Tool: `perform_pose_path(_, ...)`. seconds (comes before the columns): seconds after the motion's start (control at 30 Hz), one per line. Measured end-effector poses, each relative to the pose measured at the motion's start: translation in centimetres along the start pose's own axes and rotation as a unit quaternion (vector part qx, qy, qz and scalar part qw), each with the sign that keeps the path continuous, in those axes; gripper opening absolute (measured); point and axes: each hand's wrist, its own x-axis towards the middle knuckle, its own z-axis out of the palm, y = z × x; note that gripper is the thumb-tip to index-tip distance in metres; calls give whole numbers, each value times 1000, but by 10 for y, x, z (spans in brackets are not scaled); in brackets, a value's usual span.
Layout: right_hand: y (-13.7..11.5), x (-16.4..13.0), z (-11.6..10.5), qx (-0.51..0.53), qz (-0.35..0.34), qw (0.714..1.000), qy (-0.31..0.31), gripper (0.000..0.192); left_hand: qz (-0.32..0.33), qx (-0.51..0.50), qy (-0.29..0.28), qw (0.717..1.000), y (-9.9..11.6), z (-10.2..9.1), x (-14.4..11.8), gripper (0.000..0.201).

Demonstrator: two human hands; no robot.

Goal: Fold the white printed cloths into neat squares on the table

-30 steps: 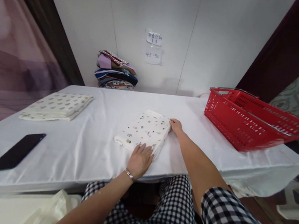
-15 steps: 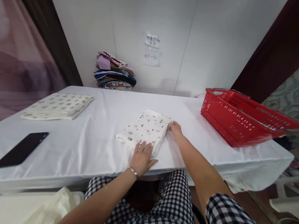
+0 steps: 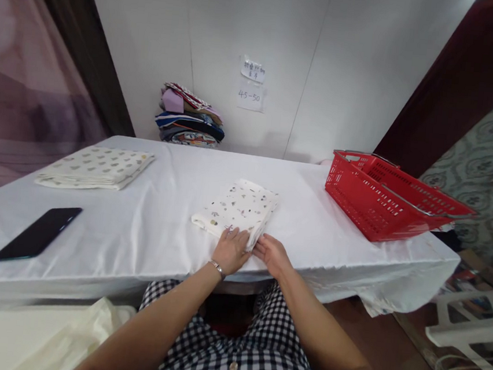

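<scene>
With both hands at the near edge of the folded printed cloth (image 3: 238, 208) in the middle of the counter (image 3: 158, 240), left hand (image 3: 230, 251) flat on it, right hand (image 3: 273, 255) open beside it, press evenly so the layers stay aligned.

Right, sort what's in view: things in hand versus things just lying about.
In hand: folded printed cloth, with left hand on its near edge and right hand at its near corner.

Lying about: second folded cloth, black phone, red basket, clothes pile, paper notes.
</scene>
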Motion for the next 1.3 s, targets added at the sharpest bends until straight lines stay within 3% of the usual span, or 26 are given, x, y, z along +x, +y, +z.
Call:
perform_pose_path(0.17,-5,-3,-2,24,42,999,-18,6,-7,-6,-1,1000,-1,-1,1,59)
perform_pose_path(0.33,-10,1,-8,84,89,992,-21,8,0,-8,-2,1000,-2,-6,5,60)
perform_pose_path(0.7,-9,1,-16,109,91,988,-53,8,-33,15,-7,999,-3,-6,14,40)
perform_pose_path(0.87,-9,-2,-14,102,94,990,-35,10,-58,-14,17,998,-8,-25,19,38)
perform_pose_path(0.97,-12,3,-12,127,94,987,-32,25,-37,-27,37,998,-8,-41,18,38)
perform_pose_path(1.1,-19,17,-19,143,52,988,-11,31,9,-71,55,996,-7,-58,3,36)
perform_pose_path(1.17,-22,23,-28,120,5,993,10,30,-3,-107,74,991,-8,-66,-6,36)
perform_pose_path(1.3,-22,30,-49,-52,-149,984,85,67,-85,-210,117,967,-17,-90,-13,34)
